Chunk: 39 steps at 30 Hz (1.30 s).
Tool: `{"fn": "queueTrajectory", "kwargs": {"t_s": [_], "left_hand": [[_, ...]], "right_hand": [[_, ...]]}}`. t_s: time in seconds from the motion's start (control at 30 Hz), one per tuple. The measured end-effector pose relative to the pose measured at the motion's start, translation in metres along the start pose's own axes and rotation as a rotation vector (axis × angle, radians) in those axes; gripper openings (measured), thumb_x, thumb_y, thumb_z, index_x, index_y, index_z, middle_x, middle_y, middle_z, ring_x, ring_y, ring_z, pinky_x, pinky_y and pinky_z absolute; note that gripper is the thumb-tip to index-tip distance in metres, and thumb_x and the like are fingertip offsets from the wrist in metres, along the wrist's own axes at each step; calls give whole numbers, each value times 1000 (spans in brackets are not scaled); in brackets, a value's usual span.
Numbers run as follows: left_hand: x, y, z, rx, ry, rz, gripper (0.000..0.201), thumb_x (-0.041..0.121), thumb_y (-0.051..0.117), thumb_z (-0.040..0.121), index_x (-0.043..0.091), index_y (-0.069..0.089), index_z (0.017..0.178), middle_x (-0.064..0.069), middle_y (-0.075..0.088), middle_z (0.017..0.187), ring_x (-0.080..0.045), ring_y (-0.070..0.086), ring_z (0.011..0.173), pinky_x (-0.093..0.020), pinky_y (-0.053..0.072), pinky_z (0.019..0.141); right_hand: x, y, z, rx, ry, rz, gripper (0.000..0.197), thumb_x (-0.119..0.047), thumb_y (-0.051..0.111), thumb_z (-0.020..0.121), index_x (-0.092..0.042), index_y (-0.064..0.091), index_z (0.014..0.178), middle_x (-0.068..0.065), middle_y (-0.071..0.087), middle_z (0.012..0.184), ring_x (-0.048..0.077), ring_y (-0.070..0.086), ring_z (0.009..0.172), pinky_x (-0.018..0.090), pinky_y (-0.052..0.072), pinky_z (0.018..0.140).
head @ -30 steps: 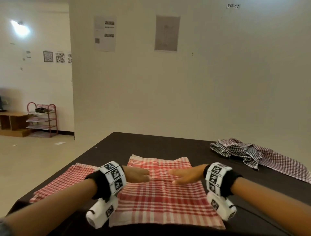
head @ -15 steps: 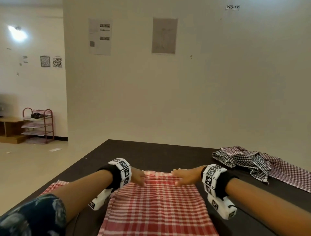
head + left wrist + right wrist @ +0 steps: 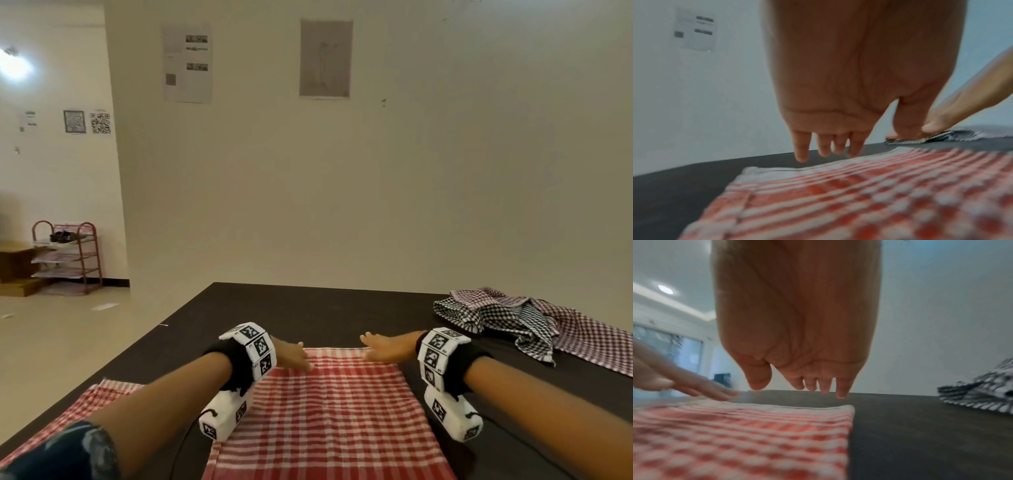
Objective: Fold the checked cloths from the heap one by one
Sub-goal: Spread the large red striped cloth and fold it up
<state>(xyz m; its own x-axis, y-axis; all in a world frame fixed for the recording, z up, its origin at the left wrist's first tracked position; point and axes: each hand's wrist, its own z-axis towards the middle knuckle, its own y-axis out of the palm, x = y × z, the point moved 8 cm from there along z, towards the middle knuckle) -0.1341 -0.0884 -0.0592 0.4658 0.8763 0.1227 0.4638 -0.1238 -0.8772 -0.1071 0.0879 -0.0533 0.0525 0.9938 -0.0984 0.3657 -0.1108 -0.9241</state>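
While both hands lie flat at the far edge of the red-and-white checked cloth (image 3: 329, 411), this one looks only part-folded: it sits as a doubled rectangle in the middle-near part of the dark bench (image 3: 308, 308), w/ a layered hem showing in the left wrist view. The left hand (image 3: 291, 354) has fingers straight and relaxed near the cloth's far-left corner, gripping nothing; the right hand (image 3: 383, 347) is likewise flat by the far-right corner, fingers extended, nothing pinched. Whether fingertips press the fabric or hover just above it can't be told from the wrist views.

Progress, as a judgement: early-to-mid. A second red checked cloth (image 3: 102, 401) lies to the left under the left forearm, flat, poss. already folded, though it's mostly hidden. At the far right, the heap of black-and-white and maroon checked cloths (image 3: 507, 318) is crumpled and unfolded, well apart from the hands, approx. two or more pieces. So the current cloth prob. needs another fold, then the heap is left.
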Motion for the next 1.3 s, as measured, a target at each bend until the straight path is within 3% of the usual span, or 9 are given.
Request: {"fn": "queueTrajectory", "kwargs": {"t_s": [0.13, 0.2, 0.37, 0.5, 0.73, 0.87, 1.0, 1.1, 1.3], "left_hand": [[39, 16, -41, 90, 122, -44, 43, 23, 29, 101, -1, 40, 135, -19, 38, 145, -29, 38, 133, -34, 28, 111], [41, 47, -59, 40, 111, 12, 49, 32, 31, 100, 3, 35, 139, -18, 34, 148, -29, 36, 134, -36, 28, 113], [12, 90, -101, 15, -7, 26, 68, 43, 26, 100, 9, -6, 150, -10, -13, 158, -24, -7, 147, -38, 1, 121], [-17, 99, -128, 62, -122, -7, 65, 40, 21, 101, 7, -6, 149, -11, -14, 158, -25, -10, 147, -38, -1, 119], [14, 97, -136, 222, -35, 17, 68, 46, 19, 100, 6, -4, 149, -11, -12, 158, -23, -9, 147, -38, -2, 120], [-1, 127, -135, 232, -82, 109, 69, 52, 11, 97, 11, -4, 150, -11, -11, 158, -22, -11, 147, -40, -1, 121], [-15, 131, -143, 248, -95, 167, 66, 48, 9, 98, 10, -3, 150, -12, -11, 158, -23, -11, 147, -43, -2, 121], [-6, 125, -143, 250, -96, 203, 60, 43, 10, 100, 11, 5, 150, -13, -7, 158, -25, -10, 147, -49, -3, 119], [65, 102, -118, 409, 72, 126, 51, 24, 29, 99, -2, 27, 142, -22, 21, 152, -35, 15, 142, -42, 12, 118]], "right_hand": [[-63, 38, -64, -121, -258, 185, 45, -25, 27, 103, 2, 32, 139, 15, 38, 142, 23, 37, 130, 41, 23, 116], [-61, 68, -84, -132, -226, 62, 54, -32, 24, 103, 3, 20, 144, 18, 21, 152, 28, 19, 142, 39, 13, 119], [3, 90, -118, -140, -13, 34, 77, -54, 22, 96, -7, -10, 149, 10, -16, 157, 24, -14, 145, 37, -4, 119], [44, 85, -129, -105, 121, -26, 97, -73, 16, 81, -7, -9, 149, 11, -15, 157, 26, -13, 145, 41, -2, 119], [-38, 104, -148, -54, -123, -46, 70, -46, 25, 99, -6, -5, 149, 9, -10, 158, 21, -10, 146, 34, -3, 119], [-22, 117, -164, 107, -98, 37, 65, -46, 18, 99, -9, -2, 150, 6, -7, 159, 16, -9, 146, 33, -5, 119], [15, 121, -182, 101, 28, 62, 109, -76, -5, 63, -9, -5, 149, 6, -9, 158, 18, -9, 146, 36, -4, 118], [16, 116, -183, 149, 77, 71, 82, -62, 9, 89, -7, -3, 150, 9, -9, 158, 21, -10, 146, 38, -3, 118], [-82, 99, -136, 228, -137, 118, 54, -32, 24, 102, 1, 22, 145, 18, 17, 154, 28, 12, 145, 38, 8, 119]]}}
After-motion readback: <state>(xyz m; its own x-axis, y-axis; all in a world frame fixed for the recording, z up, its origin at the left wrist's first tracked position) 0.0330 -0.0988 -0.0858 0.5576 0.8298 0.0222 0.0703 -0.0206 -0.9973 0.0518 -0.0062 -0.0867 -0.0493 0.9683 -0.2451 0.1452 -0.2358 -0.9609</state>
